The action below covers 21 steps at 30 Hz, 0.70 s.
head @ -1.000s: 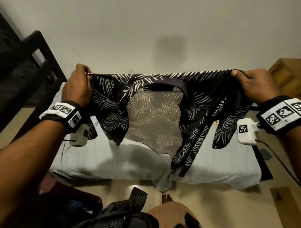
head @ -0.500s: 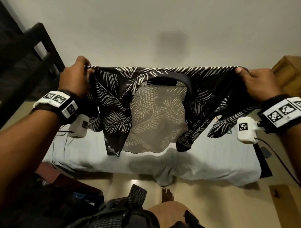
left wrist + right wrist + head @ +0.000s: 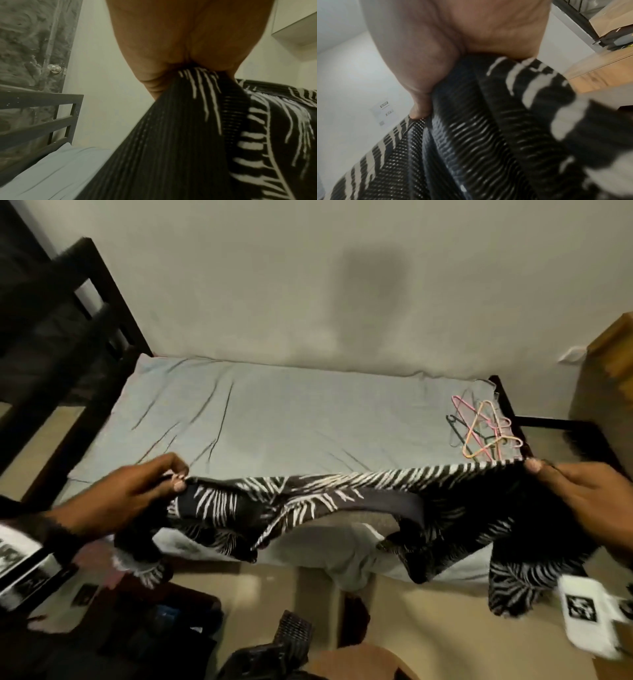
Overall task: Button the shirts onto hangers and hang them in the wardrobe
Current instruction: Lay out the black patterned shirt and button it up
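A black shirt with a white leaf print (image 3: 308, 505) is stretched between both hands over the near edge of the bed. My left hand (image 3: 137, 498) pinches its left shoulder (image 3: 197, 94). At the other shoulder (image 3: 488, 108) my right hand (image 3: 575, 494) grips the cloth. The collar faces me and the shirt's body sags down over the mattress edge. Several plastic hangers (image 3: 483, 429), pink, orange and dark, lie in a pile at the bed's far right corner.
The bed (image 3: 274, 419) has a pale blue sheet and stands against a plain wall. A dark slatted headboard (image 3: 68, 313) rises at the left. A wooden cabinet (image 3: 606, 378) stands at the right. Dark bags (image 3: 164, 628) lie on the floor by my feet.
Both hands have dropped from chest height down to the bed's near edge with the shirt still stretched between them. The hangers and the sheet have come into view.
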Available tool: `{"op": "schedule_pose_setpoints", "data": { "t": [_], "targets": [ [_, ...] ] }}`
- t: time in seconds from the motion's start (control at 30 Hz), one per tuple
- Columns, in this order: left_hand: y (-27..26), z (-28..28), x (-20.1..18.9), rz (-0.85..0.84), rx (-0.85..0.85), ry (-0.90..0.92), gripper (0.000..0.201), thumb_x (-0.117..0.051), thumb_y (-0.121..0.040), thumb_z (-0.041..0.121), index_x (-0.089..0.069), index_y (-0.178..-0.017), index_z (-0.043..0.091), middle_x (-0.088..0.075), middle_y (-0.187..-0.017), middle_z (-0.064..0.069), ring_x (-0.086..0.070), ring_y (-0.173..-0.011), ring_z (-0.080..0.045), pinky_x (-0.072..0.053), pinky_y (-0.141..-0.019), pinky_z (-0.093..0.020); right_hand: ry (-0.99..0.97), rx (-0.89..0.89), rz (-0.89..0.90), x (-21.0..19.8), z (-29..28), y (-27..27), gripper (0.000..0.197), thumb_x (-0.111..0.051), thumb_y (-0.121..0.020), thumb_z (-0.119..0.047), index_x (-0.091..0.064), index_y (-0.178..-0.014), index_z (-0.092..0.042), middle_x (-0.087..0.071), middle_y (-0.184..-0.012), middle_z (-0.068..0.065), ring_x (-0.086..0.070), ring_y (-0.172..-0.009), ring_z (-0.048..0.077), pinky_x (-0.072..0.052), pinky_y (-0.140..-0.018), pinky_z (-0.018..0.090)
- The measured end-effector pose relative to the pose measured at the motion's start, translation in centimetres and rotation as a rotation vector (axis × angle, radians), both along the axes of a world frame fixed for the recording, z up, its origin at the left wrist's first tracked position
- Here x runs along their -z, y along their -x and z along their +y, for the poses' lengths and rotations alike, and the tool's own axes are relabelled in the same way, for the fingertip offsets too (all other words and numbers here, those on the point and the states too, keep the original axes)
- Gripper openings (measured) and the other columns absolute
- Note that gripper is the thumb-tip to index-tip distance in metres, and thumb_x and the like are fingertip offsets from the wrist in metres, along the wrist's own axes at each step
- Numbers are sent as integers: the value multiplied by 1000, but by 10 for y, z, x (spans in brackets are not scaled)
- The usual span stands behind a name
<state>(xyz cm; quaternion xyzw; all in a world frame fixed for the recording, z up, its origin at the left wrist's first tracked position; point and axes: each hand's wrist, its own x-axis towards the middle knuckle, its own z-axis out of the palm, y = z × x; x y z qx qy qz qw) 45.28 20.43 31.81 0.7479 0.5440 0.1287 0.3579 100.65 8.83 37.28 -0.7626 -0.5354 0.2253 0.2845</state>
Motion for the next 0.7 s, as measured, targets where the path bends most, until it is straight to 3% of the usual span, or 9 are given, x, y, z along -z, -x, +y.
{"op": "schedule_pose_setpoints", "data": {
  "t": [0.07,0.13,0.17,0.3,0.37,0.43,0.5,0.6,0.7],
  "targets": [
    [10,-8,-3,-21,55,97,21,-60,-90,64,-59,-93,43,-72,-80,2,-64,-65,-3,-52,-59,-21,38,-7,69,2,-11,1,33,-61,-85,-57,-75,-71,-30,-70,-60,5,-66,-54,24,-51,-49,41],
    [16,-3,-6,-17,68,123,5,-63,-93,44,-59,-93,41,-72,-77,-2,-65,-63,-6,-51,-55,-24,133,-9,146,5,-13,-3,53,-64,-81,-72,-77,-82,-20,-70,-66,19,-68,-65,48,-53,-51,60],
    [19,5,-5,3,68,98,5,-62,-93,38,-59,-93,42,-72,-75,-2,-63,-61,-6,-49,-54,-27,151,-5,140,8,-9,-6,62,-62,-79,-77,-76,-84,-17,-70,-68,21,-66,-66,52,-53,-53,65],
    [12,52,3,77,20,-21,9,-62,-94,52,-54,-92,50,-66,-67,2,-52,-53,-1,-44,-50,-30,113,-19,107,14,34,-5,45,-58,-86,-65,-77,-80,-24,-72,-65,13,-69,-68,44,-51,-46,51],
    [0,85,15,132,-15,-40,9,-60,-92,48,-51,-92,49,-67,-68,2,-58,-57,-10,-48,-55,-35,144,-41,124,29,71,-10,56,-58,-84,-67,-75,-80,-13,-70,-68,18,-68,-65,42,-48,-46,40],
    [-17,123,35,189,-49,-92,10,-58,-90,47,-51,-96,43,-68,-72,1,-63,-64,-20,-50,-61,-40,168,-57,122,54,116,-20,62,-56,-81,-71,-74,-74,-11,-69,-63,13,-63,-53,23,-43,-47,28],
    [-33,168,62,241,-103,-118,13,-62,-94,41,-52,-99,35,-69,-79,-1,-64,-70,-26,-49,-64,-41,174,-77,88,82,167,-27,64,-53,-78,-76,-64,-58,-16,-58,-50,5,-49,-46,9,-38,-50,26],
    [-55,238,113,357,-162,-63,16,-62,-96,40,-49,-100,32,-66,-82,-4,-62,-75,-32,-43,-63,-38,208,-77,59,139,250,-46,79,-49,-73,-86,-59,-57,-9,-51,-46,-2,-46,-47,12,-36,-56,31],
    [-77,311,166,482,-177,-40,23,-61,-97,43,-50,-106,25,-61,-84,-11,-56,-74,-32,-41,-66,-38,290,-112,5,205,339,-65,95,-38,-65,-97,-70,-68,-8,-67,-62,6,-61,-62,21,-43,-63,28]
  ]
}}
